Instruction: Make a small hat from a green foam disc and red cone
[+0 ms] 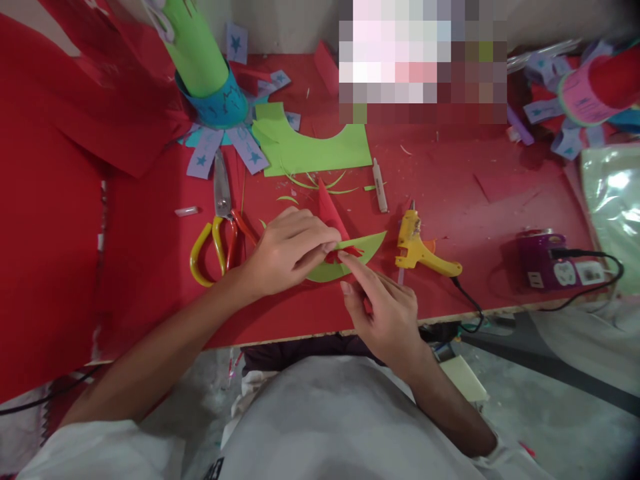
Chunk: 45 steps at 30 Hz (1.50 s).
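Observation:
A red paper cone (331, 212) lies with its tip pointing away from me, and its frayed red tabs (353, 251) rest over a green paper disc (369, 248). My left hand (295, 250) is closed around the cone's base, thumb and fingers pinching at the disc's edge; much of the cone end is hidden under it. With its index finger extended, my right hand (383, 303) presses on the red tabs, its thumb standing apart below the disc. To the right of the hands lies a yellow glue gun (413, 243).
Scissors (223, 227) with yellow and red handles lie left of my hand. Behind are a cut green sheet (320, 150), a marker-like stick (380, 185) and a green-and-blue paper rocket (210, 87). A purple box (545, 260) with a cable sits right. A patch at the back is pixelated.

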Motion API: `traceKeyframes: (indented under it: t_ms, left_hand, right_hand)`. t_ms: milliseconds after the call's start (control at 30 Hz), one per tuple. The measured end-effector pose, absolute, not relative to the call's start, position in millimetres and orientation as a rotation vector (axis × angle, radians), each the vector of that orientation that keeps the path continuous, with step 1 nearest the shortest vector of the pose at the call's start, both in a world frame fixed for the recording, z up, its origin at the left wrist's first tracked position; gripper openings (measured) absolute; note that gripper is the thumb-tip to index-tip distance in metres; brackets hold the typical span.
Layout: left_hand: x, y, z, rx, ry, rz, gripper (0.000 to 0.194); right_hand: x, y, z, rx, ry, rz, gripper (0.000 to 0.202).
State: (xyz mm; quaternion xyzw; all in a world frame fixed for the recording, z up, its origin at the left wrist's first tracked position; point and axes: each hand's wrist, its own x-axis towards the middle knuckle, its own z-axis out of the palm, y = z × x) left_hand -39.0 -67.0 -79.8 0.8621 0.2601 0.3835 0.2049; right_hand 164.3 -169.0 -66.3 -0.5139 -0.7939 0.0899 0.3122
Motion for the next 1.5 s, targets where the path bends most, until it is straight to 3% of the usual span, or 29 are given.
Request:
traceKeyframes:
  t_ms: [1500]
  left_hand:
    - [-39, -69, -84, 2.418, 0.764, 1.119, 0.011]
  right_hand:
    - [154, -177, -77, -1.412, -2.156, 0.351, 0.032]
